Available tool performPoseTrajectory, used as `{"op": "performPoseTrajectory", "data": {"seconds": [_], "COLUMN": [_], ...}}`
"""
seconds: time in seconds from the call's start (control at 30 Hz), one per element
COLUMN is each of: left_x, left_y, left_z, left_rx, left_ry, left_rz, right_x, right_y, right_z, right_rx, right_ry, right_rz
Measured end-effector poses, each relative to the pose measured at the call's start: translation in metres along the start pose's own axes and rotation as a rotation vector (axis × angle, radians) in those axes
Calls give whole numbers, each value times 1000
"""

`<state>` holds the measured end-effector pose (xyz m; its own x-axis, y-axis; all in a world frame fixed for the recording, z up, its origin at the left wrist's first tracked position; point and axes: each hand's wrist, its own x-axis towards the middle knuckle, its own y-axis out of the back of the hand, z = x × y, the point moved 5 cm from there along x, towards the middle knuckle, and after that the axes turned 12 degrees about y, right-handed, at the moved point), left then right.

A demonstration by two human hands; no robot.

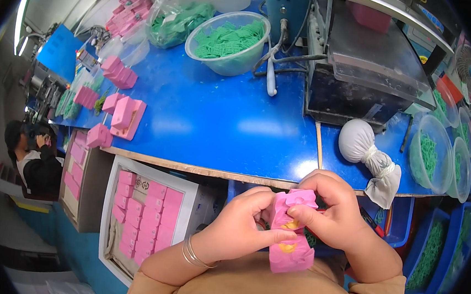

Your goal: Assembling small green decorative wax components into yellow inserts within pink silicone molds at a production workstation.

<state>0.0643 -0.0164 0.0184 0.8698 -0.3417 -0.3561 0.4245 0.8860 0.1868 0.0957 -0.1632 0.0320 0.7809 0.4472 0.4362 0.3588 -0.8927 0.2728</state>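
Both of my hands hold a pink rubber mould (291, 257) in front of my body, below the bench edge. Its two thick halves look spread apart, with yellowish patches on the inner faces. My left hand (243, 220) grips it from the left, thumb laid across the middle. From the right, my right hand (330, 210) presses its thumb on the upper half, its fingers curled behind. What lies behind the mould is mostly hidden.
Pink blocks (128, 117) stand on the blue bench (209, 125), and more fill a white-edged box (107, 247). A bowl (228, 69) holds green pieces. A dark machine (350, 90) and a tied white cloth bag (356, 140) sit right. A person (37, 167) sits far left.
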Motion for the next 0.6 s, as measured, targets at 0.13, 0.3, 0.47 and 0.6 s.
{"op": "performPoseTrajectory", "data": {"seconds": [0.13, 0.3, 0.47, 0.6], "left_x": [0, -4, -2, -4], "left_y": [3, 4, 2, 2], "left_z": [1, 0, -2, 8], "left_rx": [-22, -27, -55, 111], "left_ry": [-127, -284, -259, -334], "left_rz": [85, 157, 150, 149], "right_x": [0, -1, -5, -4], "right_y": [2, 1, -4, -3], "right_z": [-3, -8, -11, -14], "right_rx": [-57, -52, -106, -184], "right_ry": [53, 151, 289, 286], "right_rz": [-16, 30, 31, 68]}}
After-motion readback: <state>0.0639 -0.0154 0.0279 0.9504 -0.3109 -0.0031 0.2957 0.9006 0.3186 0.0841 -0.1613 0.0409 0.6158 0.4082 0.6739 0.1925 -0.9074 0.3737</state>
